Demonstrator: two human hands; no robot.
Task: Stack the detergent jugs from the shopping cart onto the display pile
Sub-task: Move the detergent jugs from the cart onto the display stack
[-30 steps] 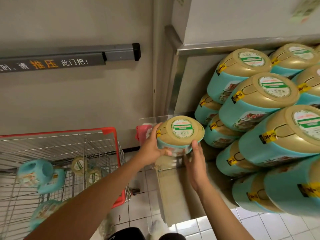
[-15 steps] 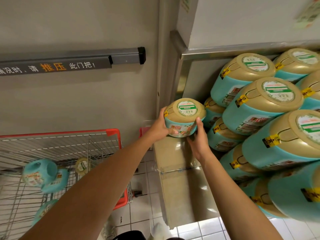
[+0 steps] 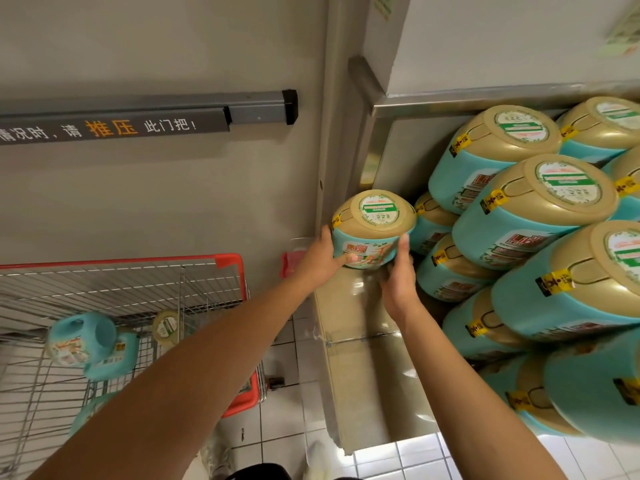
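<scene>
Both hands clasp one detergent jug (image 3: 374,230) between them. The left hand (image 3: 320,259) wraps the jug's left flank with a digit laid across the printed label. The right hand (image 3: 398,285) cups the lower right side from beneath, its thumb pointing up along the teal wall. This two-sided hold looks chosen for control: a squat, heavy tub with no handle in reach is easiest to steer when squeezed from opposite sides and propped from below. The jug is held with its gold lid and round green sticker up, matching every tub in the display pile (image 3: 540,216) just to the right of the right hand. It probably needs that orientation if it is to bear the next tier. It sits above the beige platform (image 3: 363,368) that runs under the wrists, at the pile's left edge. Whether it already rests on something or touches its neighbour cannot be told, since the hands and its own body hide the underside. The placing step seems nearly done. What remains is to seat it snug against the row so it cannot roll off the open left side. Well to the left of the left forearm stands the shopping cart (image 3: 138,262), with more teal jugs (image 3: 81,339) lying on their sides inside, so further trips remain.
</scene>
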